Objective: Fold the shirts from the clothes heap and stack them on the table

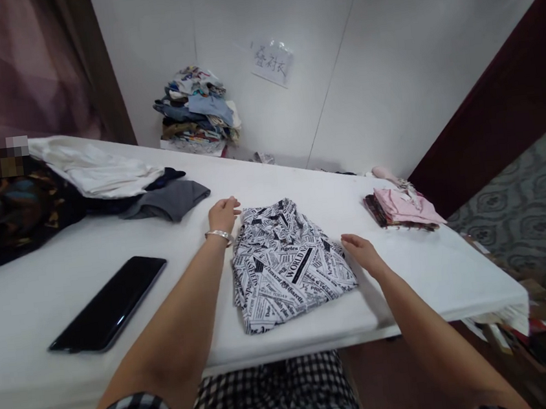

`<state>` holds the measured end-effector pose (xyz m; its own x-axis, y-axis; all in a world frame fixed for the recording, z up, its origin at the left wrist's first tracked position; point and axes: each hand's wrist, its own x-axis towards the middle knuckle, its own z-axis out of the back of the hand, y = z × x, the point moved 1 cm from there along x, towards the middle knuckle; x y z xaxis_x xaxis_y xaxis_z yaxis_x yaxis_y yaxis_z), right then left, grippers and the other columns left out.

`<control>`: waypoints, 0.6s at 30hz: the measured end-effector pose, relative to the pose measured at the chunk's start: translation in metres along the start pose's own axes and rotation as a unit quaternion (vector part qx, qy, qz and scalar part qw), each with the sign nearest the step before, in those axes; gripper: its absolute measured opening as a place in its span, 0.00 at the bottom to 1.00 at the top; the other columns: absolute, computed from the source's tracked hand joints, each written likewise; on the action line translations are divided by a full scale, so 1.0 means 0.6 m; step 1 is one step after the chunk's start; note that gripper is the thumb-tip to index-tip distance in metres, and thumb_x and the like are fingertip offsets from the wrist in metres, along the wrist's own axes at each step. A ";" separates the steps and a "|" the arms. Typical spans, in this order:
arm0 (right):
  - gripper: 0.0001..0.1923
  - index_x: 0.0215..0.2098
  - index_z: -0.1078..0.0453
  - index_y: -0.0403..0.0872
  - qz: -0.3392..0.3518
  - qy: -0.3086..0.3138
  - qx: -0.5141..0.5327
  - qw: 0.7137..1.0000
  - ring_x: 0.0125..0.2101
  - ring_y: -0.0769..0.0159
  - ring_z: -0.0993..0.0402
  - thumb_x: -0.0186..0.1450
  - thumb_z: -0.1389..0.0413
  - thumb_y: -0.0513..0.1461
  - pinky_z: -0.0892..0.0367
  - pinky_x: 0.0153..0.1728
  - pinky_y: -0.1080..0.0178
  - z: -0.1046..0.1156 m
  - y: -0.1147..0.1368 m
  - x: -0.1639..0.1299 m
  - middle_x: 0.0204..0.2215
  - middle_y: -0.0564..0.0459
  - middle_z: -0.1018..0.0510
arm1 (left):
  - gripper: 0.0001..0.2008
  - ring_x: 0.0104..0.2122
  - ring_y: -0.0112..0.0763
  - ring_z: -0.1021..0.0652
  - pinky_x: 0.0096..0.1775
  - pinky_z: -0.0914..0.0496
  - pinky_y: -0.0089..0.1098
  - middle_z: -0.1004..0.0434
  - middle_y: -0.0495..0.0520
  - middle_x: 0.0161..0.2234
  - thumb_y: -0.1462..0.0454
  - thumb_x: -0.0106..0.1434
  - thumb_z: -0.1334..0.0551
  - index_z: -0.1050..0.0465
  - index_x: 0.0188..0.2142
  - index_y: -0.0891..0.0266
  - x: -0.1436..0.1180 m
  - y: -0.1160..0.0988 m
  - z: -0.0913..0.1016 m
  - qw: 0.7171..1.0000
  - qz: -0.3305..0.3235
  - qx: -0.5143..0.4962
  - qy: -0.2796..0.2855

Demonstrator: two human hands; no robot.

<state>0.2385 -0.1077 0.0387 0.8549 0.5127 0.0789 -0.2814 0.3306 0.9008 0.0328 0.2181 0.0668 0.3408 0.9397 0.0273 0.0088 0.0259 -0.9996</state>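
Observation:
A folded black-and-white shirt with a newspaper print (292, 267) lies on the white table before me, its collar at the far end. My left hand (224, 214), with a silver bracelet at the wrist, is beside the collar end on the left, fingers stretched out. Close to the shirt's right edge is my right hand (360, 251), its fingers extended and nothing held in them. Whether either hand touches the cloth I cannot tell.
A black phone (110, 305) lies at the left. Behind it are a grey garment (170, 199), a white garment (96, 168) and dark clothes. Folded pink clothing (407, 205) sits on the right. A tall clothes pile (197, 111) stands by the wall under a paper sign (272, 63).

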 end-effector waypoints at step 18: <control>0.26 0.51 0.29 0.47 0.094 0.056 -0.128 0.986 0.48 0.55 0.28 0.61 0.47 0.52 0.35 0.50 0.53 -0.028 0.004 -0.106 0.50 0.46 0.24 | 0.23 0.31 0.37 0.25 0.32 0.37 0.32 0.22 0.52 0.31 0.42 0.58 0.47 0.28 0.35 0.57 -0.283 0.004 0.140 0.882 -0.034 0.435 0.177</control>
<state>0.1763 -0.1262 0.0290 0.7276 0.6636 0.1740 -0.5438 0.4033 0.7359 -0.1039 0.0870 0.0599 0.6402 0.7651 -0.0689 -0.6327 0.4742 -0.6123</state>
